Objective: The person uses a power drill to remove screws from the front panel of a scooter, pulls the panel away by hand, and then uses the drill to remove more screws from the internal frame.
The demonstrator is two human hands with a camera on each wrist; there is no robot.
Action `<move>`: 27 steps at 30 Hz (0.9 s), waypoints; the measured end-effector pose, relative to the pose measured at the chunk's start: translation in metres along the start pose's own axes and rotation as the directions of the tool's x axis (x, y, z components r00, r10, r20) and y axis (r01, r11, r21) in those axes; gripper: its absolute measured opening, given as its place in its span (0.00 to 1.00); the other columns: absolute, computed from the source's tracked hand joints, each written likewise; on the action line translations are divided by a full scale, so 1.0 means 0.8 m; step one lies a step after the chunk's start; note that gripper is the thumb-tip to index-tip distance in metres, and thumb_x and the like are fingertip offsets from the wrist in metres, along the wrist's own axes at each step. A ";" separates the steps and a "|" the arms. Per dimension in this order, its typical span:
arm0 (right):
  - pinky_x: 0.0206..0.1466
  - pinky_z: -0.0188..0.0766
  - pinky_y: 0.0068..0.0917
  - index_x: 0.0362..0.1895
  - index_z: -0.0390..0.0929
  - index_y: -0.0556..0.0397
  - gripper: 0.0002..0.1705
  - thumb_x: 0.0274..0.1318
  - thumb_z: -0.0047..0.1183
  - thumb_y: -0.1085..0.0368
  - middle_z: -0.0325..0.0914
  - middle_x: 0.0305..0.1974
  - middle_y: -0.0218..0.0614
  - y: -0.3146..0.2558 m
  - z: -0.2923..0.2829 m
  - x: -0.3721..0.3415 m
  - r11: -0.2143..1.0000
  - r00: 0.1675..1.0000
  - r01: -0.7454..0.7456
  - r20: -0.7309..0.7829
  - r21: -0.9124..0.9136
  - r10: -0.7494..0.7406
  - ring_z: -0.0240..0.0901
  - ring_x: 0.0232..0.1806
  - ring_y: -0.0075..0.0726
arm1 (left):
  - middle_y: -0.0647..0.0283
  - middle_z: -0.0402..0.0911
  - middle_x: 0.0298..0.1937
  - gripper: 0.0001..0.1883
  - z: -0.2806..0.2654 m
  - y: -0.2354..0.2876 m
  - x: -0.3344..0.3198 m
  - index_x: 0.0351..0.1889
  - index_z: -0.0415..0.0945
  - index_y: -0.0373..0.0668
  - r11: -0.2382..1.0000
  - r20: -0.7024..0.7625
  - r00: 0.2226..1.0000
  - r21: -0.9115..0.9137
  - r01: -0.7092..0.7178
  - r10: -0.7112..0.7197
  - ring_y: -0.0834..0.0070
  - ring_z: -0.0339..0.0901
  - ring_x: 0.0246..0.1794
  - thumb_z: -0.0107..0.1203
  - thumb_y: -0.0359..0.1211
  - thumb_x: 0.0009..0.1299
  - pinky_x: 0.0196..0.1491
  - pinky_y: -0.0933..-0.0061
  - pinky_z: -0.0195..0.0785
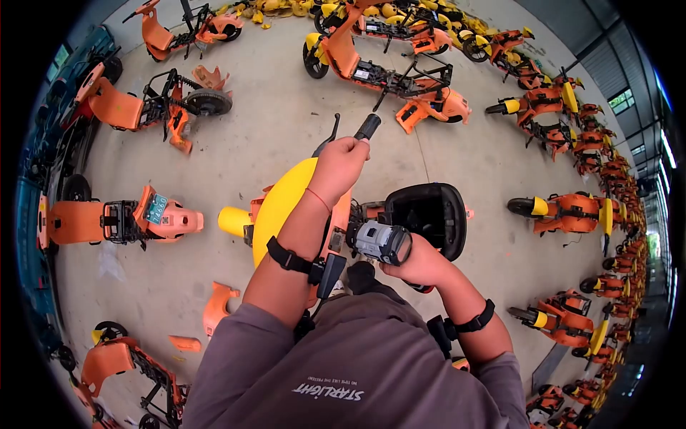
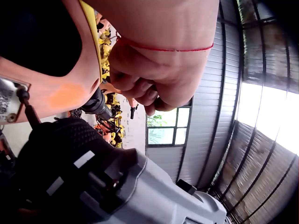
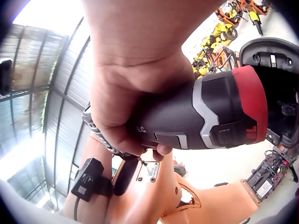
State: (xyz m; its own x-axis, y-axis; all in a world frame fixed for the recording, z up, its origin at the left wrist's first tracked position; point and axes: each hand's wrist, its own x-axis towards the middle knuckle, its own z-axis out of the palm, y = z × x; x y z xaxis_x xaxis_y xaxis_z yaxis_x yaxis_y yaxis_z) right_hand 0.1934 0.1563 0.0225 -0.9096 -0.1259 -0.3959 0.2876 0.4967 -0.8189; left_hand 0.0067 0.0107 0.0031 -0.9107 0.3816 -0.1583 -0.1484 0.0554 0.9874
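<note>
My right hand point(image 1: 418, 261) grips a grey and black cordless drill point(image 1: 379, 241) with a red band at its base. In the left wrist view the drill's bit point(image 2: 32, 112) points at a metal plate point(image 2: 8, 100) on the orange scooter body point(image 2: 56, 91), its tip right at the plate's edge. Screws show on that plate point(image 3: 149, 171) in the right wrist view. My left hand point(image 2: 159, 84) is curled, with nothing visible in its fingers. It overlaps the handlebar in the head view, but floor shows between it and the black handlebar grip point(image 2: 98, 105) in the left wrist view.
The scooter's yellow front panel point(image 1: 282, 211) lies under my left forearm. An open black storage box point(image 1: 439, 193) is to the right. Partly stripped orange scooters point(image 1: 118, 222) stand on the concrete floor point(image 1: 271, 93), with rows more on the right. Loose orange panels point(image 1: 218, 307) lie nearby.
</note>
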 end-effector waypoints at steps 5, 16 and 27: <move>0.52 0.72 0.33 0.48 0.77 0.60 0.24 0.45 0.66 0.66 0.82 0.41 0.41 -0.020 -0.009 0.001 1.000 0.995 -0.025 0.101 0.017 0.023 0.76 0.41 0.36 | 0.70 0.74 0.25 0.17 -0.001 0.005 -0.007 0.29 0.78 0.35 0.992 -0.055 0.995 0.103 -0.078 0.084 0.82 0.66 0.28 0.54 0.40 0.72 0.34 0.76 0.60; 0.52 0.74 0.31 0.55 0.74 0.57 0.31 0.43 0.66 0.66 0.82 0.43 0.41 -0.001 -0.017 0.014 1.000 0.984 -0.005 0.177 -0.023 0.009 0.79 0.43 0.39 | 0.57 0.73 0.20 0.18 0.001 0.017 -0.024 0.30 0.76 0.34 0.966 -0.140 0.985 0.251 -0.062 0.099 0.66 0.69 0.21 0.52 0.42 0.71 0.28 0.66 0.64; 0.54 0.74 0.32 0.57 0.72 0.57 0.35 0.39 0.66 0.68 0.80 0.46 0.41 -0.001 -0.022 0.025 0.998 0.979 -0.063 0.194 -0.014 0.065 0.79 0.46 0.40 | 0.67 0.65 0.16 0.17 0.001 0.023 -0.023 0.28 0.72 0.33 0.975 -0.147 0.986 0.219 -0.046 0.080 0.83 0.58 0.18 0.53 0.38 0.74 0.23 0.73 0.54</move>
State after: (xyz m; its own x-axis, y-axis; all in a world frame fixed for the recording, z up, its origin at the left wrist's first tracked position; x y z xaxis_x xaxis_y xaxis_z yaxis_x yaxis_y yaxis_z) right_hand 0.1700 0.1683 0.0223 -0.8137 -0.2575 -0.5212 0.3406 0.5155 -0.7863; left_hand 0.0212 0.0054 0.0245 -0.9664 0.2448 -0.0782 -0.0181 0.2386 0.9709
